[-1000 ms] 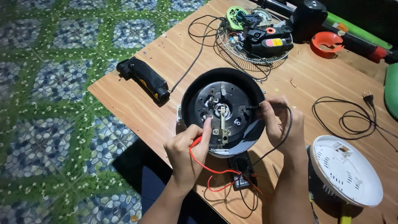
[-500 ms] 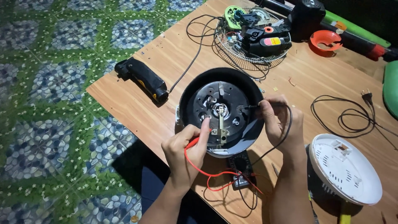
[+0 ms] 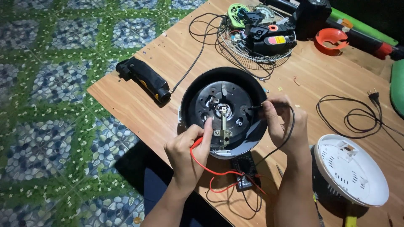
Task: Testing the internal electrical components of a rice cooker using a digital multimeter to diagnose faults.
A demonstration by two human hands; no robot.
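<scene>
A round black cooker base (image 3: 223, 111) lies upside down near the front edge of the wooden counter (image 3: 168, 54), its underside facing up: a dark grey metal plate with cut-outs, a small shiny hub in the middle and a pale metal strip running from the hub toward the near rim. The left hand (image 3: 187, 153) rests on the near rim with its fingers (image 3: 207, 128) closed around a red probe (image 3: 197, 143), whose tip is pressed onto the plate just left of the strip. The right hand (image 3: 286, 124) sits at the right rim, its fingers pinched on a black probe (image 3: 254, 108) that touches the plate right of the hub. Red and black wires run from both probes down to a small black meter (image 3: 245, 172) lying just in front of the base, partly hidden between the forearms. A white round lid (image 3: 351, 170) lies to the right, a black tool handle (image 3: 145, 80) to the left, and a wire fan guard (image 3: 252, 42) with loose parts behind.
</scene>
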